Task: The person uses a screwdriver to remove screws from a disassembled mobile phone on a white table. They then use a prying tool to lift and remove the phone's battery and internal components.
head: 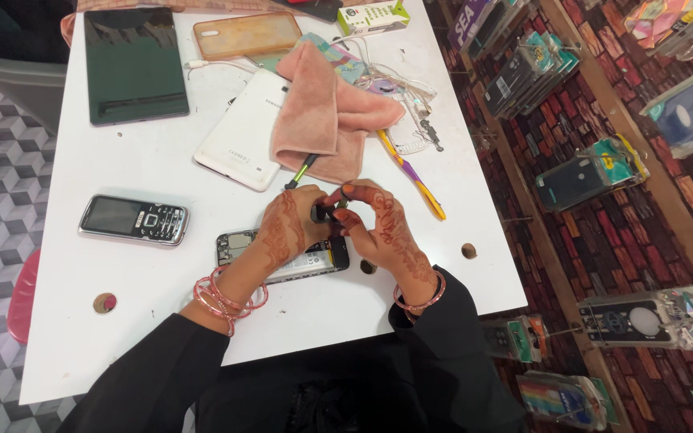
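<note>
— While we hold both hands together over the opened phone (pixel 282 255) on the white table (pixel 154 152), our left hand (pixel 289 226) and right hand (pixel 378 228) pinch a small dark part (pixel 322 212), and a green-handled tool (pixel 301 171) pokes out behind them.

— We could lose that part, I'd judge; a slip would send it rolling off the table's near edge.

— Agreed. And the pink cloth (pixel 322 112) on the white tablet (pixel 244 132) could snag the yellow-purple tool (pixel 415 176).

— For packaging, we see a small white-and-green box (pixel 372 16) at the far edge, and packaged phone cases (pixel 587 172) hanging on the brick-pattern wall to our right.
</note>
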